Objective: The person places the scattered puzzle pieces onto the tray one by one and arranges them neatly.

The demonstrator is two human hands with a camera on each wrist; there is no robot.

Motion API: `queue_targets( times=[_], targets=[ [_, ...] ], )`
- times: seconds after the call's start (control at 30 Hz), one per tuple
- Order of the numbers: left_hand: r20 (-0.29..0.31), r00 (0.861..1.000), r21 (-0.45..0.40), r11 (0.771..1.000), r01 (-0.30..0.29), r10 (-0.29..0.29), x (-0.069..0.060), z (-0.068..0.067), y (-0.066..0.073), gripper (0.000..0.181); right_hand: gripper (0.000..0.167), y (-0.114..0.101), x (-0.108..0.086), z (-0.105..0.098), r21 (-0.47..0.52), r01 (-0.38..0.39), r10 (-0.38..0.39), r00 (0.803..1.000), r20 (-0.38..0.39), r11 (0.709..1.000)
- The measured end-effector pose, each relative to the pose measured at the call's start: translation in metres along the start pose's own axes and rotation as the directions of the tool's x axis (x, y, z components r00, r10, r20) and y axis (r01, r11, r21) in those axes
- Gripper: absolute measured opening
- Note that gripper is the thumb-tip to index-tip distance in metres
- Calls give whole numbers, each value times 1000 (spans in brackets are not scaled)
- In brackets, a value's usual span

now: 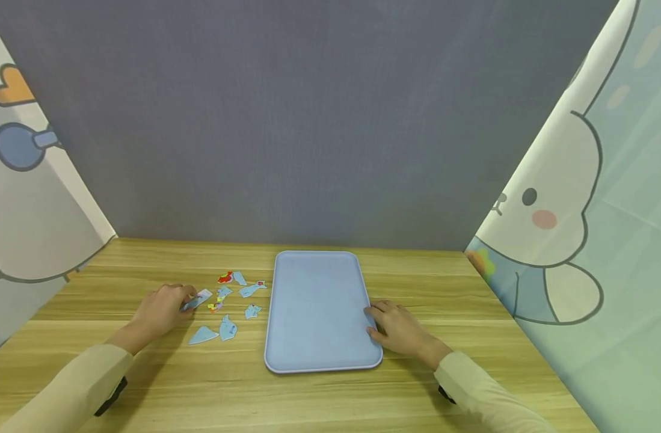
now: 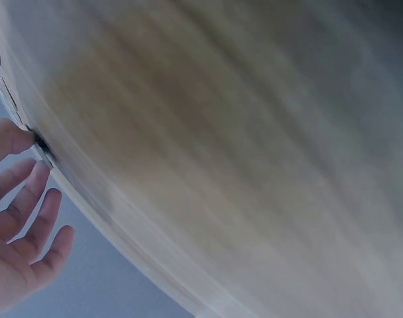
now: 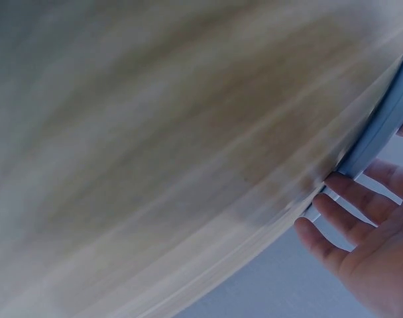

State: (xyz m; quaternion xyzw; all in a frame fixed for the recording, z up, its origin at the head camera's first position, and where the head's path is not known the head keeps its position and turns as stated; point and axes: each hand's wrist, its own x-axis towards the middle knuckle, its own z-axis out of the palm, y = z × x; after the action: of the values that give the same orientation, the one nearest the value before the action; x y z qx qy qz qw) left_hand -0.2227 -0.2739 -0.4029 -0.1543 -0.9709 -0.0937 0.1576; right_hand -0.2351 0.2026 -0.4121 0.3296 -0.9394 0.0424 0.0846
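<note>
L hand (image 1: 165, 305) pinches a pale blue piece (image 1: 203, 296) btwn thumb & fingers, left of the loose pcs (image 1: 228, 328) on the table (image 1: 444, 282). It looks tilted; can't tell if it's fully off the wood. R hand (image 1: 396, 328) has its fingers loosely spread, thumb & fingertips touching the right rim of the tray (image 1: 319, 313), prob. to steady it. The tray's mid-table, w/ the other pcs to its left, incl. a red piece (image 1: 225, 278) at the far side & a pointed piece (image 1: 203, 335) at the near side.

Step in hand, my guess: picking up 1 pc, early on. Next move prob. calls for a firm pinch & a straight lift, clear of the neighbours; thin pcs may slip or drag others. If it's tray-bound, R hand should keep the rim put.
</note>
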Motion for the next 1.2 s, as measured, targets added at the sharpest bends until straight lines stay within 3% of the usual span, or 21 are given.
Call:
queue_targets(
  times=[0.43,0.83,1.2],
  targets=[
    [-48,997,-20,998,-60,59,4,-2,2,29,43,1,0,2,3,1,-1,1000,1,1000],
    [-78,987,-3,990,-138,138,13,-2,19,28,42,1,1,1,-6,4,-4,1000,-2,1000],
    [-99,972,-12,976,-216,214,23,7,33,28,41,1,1,1,-7,23,-23,999,-25,1000]
  ],
)
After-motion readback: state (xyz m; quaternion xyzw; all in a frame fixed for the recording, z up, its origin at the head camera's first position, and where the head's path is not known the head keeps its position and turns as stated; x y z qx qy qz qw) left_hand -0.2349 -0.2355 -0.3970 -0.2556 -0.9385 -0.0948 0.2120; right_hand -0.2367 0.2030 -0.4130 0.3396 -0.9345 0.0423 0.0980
